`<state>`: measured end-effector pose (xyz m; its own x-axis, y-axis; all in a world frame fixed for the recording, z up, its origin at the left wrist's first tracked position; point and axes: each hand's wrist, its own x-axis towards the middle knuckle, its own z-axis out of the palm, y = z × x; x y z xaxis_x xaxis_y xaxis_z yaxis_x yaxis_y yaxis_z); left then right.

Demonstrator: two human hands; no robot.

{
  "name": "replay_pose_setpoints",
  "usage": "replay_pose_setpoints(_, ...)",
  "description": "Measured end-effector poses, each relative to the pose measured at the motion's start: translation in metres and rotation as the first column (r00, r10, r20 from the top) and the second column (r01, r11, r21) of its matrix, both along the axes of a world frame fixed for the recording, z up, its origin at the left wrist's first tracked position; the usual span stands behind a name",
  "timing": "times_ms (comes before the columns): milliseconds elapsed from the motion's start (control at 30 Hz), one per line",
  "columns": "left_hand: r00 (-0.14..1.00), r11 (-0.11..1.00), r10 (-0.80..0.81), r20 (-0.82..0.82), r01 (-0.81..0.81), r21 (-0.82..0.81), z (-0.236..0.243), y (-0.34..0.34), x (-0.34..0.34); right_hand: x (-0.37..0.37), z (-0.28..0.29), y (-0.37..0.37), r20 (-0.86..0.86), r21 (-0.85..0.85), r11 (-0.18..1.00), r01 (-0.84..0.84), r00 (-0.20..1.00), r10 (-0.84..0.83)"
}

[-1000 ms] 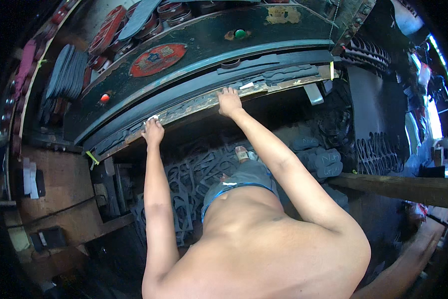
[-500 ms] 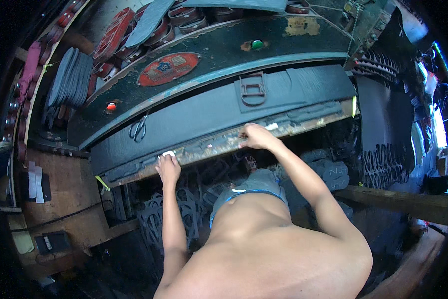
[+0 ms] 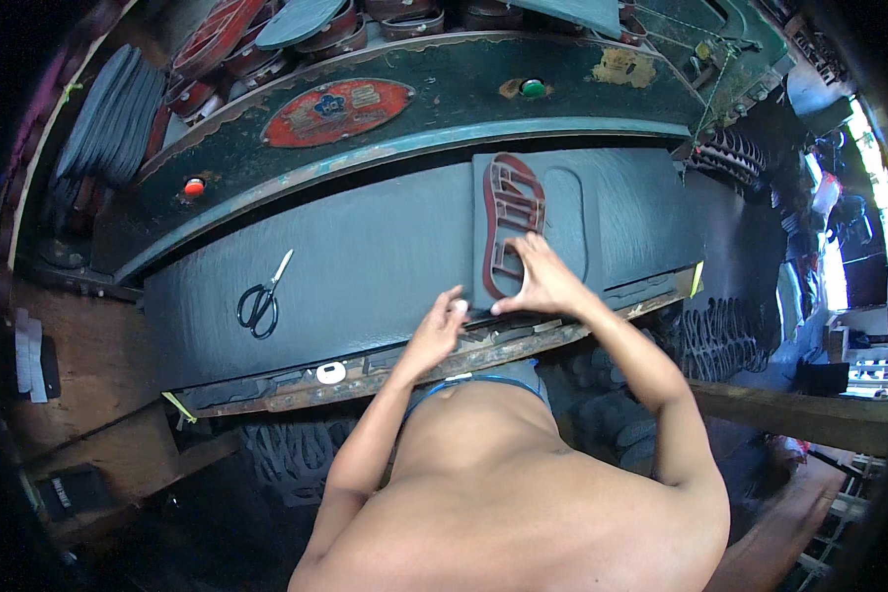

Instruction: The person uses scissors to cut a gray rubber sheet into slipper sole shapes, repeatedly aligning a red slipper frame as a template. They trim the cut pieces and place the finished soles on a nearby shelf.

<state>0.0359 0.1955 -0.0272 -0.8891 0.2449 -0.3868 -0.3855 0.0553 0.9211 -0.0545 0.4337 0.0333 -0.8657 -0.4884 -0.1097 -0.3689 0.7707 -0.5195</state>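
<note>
A reddish-brown, sole-shaped cutting die (image 3: pixel 491 197) with inner crossbars lies on a grey rubber sheet (image 3: pixel 568 164). My right hand (image 3: pixel 547 281) grips the die's near end, thumb at the near edge and fingers across its right side. Beside the die, a sole-shaped outline shows in the sheet. My left hand (image 3: pixel 436 331) is just left of the sheet's near corner, fingers bent and slightly apart, holding nothing I can see. Black-handled scissors (image 3: pixel 258 310) lie on the left of the wide grey board (image 3: pixel 365 257), blades pointing away.
A dark green press beam (image 3: pixel 444 89) with a red button and a green button spans behind the board. A white ring-shaped piece (image 3: pixel 331 373) sits on the littered front ledge (image 3: pixel 286 395). Stacked grey soles (image 3: pixel 108 118) and more dies (image 3: pixel 325 44) stand at the back left.
The board has slid out toward me, showing the scissors and the whole die. My hands have left the front edge: the right has reached the die, the left has moved right, away from the white piece.
</note>
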Motion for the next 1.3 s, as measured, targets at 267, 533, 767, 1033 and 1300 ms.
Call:
replay_pose_setpoints(267,0.987,0.979,0.158,0.022,-0.159,0.124,-0.019,-0.024,0.014,0.073,0.016,-0.035,0.289,-0.351,0.878,0.325,0.93,-0.228)
replay_pose_setpoints(533,0.997,1.0,-0.008,-0.074,0.009,0.018,0.024,-0.055,-0.006,0.068,0.032,-0.009,0.711,-0.68,0.383,0.625,0.689,0.137)
replay_pose_setpoints(767,0.998,0.998,0.061,-0.003,-0.061,0.001,0.035,-0.027,-0.024,0.083,0.03,-0.049,0.516,-0.499,0.797,0.34,0.856,-0.042)
replay_pose_setpoints(1033,1.0,0.992,-0.008,0.024,0.004,0.126,0.014,-0.045,-0.03,0.07,0.03,-0.031,0.608,-0.62,0.663,0.419,0.791,0.069)
replay_pose_setpoints(1300,0.993,0.978,-0.067,0.1,0.045,0.205,0.044,-0.04,-0.032,0.062,0.013,-0.032,0.749,-0.626,0.566,0.536,0.616,0.245)
